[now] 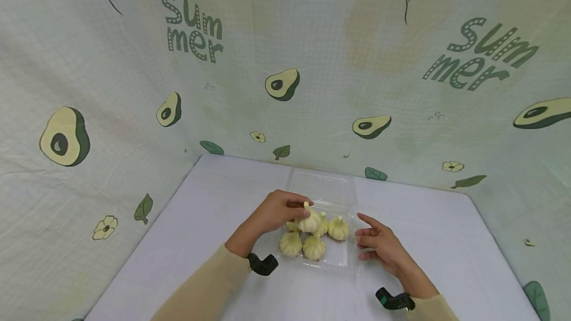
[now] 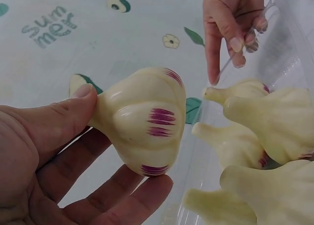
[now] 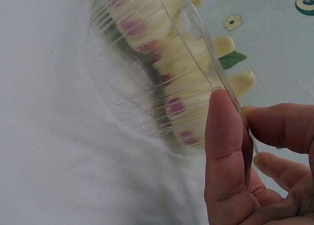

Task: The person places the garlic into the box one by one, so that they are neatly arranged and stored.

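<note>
My left hand (image 1: 280,211) pinches a garlic bulb (image 2: 147,119) by its stem between thumb and fingers. The bulb is cream with purple streaks and glossy. It is held over a clear plastic box (image 1: 337,257) in which several more garlic bulbs (image 1: 314,248) sit, mostly at the left and middle. In the left wrist view their stems point toward the held bulb. On the box's right side, my right hand (image 1: 379,245) grips the thin rim; the right wrist view shows the thumb (image 3: 225,146) on one face and fingers on the other.
The box's clear lid (image 1: 320,186) lies folded back behind it, toward the back edge of the white table (image 1: 214,187). A cloth backdrop (image 1: 312,38) with printed avocados and leaves rises behind and at both sides. Black wrist cameras (image 1: 263,264) sit on both wrists.
</note>
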